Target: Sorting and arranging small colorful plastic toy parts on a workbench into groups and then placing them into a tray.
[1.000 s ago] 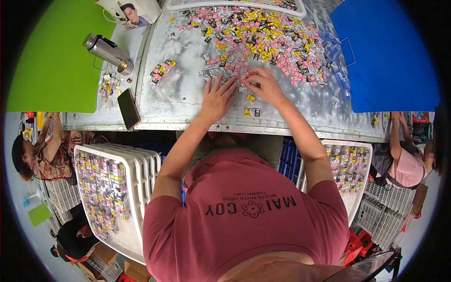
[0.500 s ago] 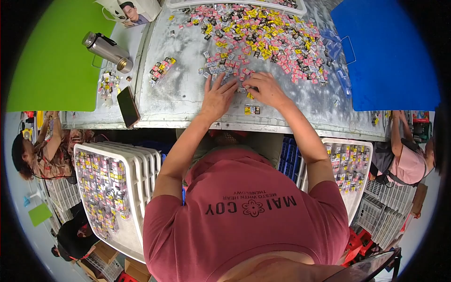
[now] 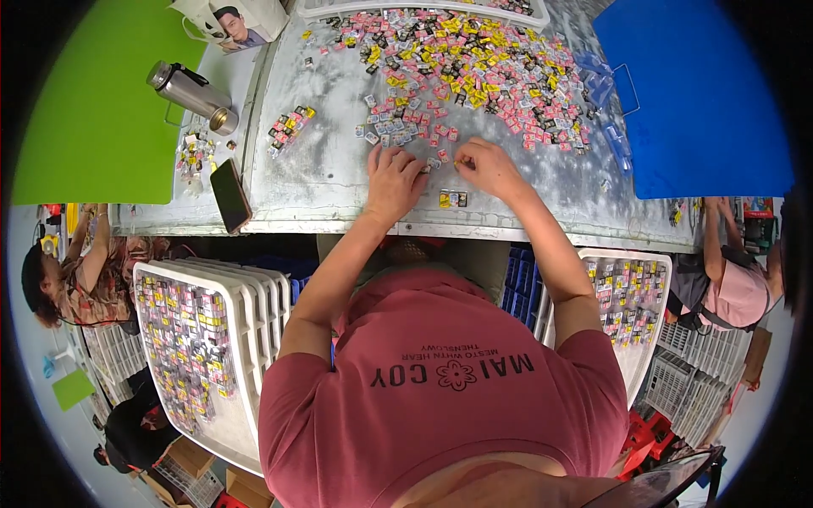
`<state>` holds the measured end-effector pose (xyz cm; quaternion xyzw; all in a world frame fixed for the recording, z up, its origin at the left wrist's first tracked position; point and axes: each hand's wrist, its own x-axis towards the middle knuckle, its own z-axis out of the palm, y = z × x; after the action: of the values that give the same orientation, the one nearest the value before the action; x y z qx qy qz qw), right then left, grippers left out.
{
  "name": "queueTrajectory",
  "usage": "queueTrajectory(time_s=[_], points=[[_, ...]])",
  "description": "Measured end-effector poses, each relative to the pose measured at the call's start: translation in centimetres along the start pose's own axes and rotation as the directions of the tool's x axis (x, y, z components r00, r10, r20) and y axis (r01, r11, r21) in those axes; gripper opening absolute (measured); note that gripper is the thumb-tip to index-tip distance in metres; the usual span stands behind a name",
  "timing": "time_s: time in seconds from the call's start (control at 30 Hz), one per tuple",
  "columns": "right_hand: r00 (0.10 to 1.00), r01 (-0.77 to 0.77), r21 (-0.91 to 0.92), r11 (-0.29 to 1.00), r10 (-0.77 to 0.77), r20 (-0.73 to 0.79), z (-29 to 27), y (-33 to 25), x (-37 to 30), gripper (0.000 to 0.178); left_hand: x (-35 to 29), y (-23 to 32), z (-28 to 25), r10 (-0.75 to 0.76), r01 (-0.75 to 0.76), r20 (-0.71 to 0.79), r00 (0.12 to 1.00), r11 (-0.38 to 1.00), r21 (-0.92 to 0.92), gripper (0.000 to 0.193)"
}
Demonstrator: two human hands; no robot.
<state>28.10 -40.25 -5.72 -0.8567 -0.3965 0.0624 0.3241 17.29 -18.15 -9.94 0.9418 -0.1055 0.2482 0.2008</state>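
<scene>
Small square pieces in pink, yellow, black and white lie over the metal worktable (image 3: 313, 178). My left hand (image 3: 395, 182) is bent over the table, thumb and forefinger closed at a small pale-and-dark piece (image 3: 426, 169). Between the fingertips of my right hand (image 3: 491, 169) is a small yellow piece (image 3: 458, 163). A few loose pieces (image 3: 437, 161) lie in the gap between the hands. Closer to the table's front edge sits a short row of yellow and black pieces (image 3: 453, 199). Just beyond my left fingers is a group of whitish pieces (image 3: 394, 129).
A large pile of pieces (image 3: 474, 68) spreads before a white tray (image 3: 423, 8). At left are a clear pack of pieces (image 3: 290, 129), a phone (image 3: 229, 195) and a steel flask (image 3: 186, 89). Green (image 3: 102, 110) and blue (image 3: 703, 102) panels flank me; loaded trays (image 3: 237, 364) stand beside me.
My left hand has drawn nearer to me and its spread fingers have curled in. The right hand has pulled back slightly from the loose pieces, with a yellow piece showing at its fingertips.
</scene>
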Motion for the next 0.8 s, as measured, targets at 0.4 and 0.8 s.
queueTrajectory(time_s=[0.4,0.8], points=[[0.997,-0.074,0.053,0.996,0.074,0.009,0.5,-0.1,0.2,0.04,1.0,1.4,-0.2,-0.092,0.092,-0.023,0.995,0.995,0.023,0.031],[0.998,-0.023,0.039,0.999,0.021,0.058,0.8,-0.1,1.1,0.033,1.7,1.5,0.9,-0.13,0.129,0.022,0.991,0.992,0.007,0.035]])
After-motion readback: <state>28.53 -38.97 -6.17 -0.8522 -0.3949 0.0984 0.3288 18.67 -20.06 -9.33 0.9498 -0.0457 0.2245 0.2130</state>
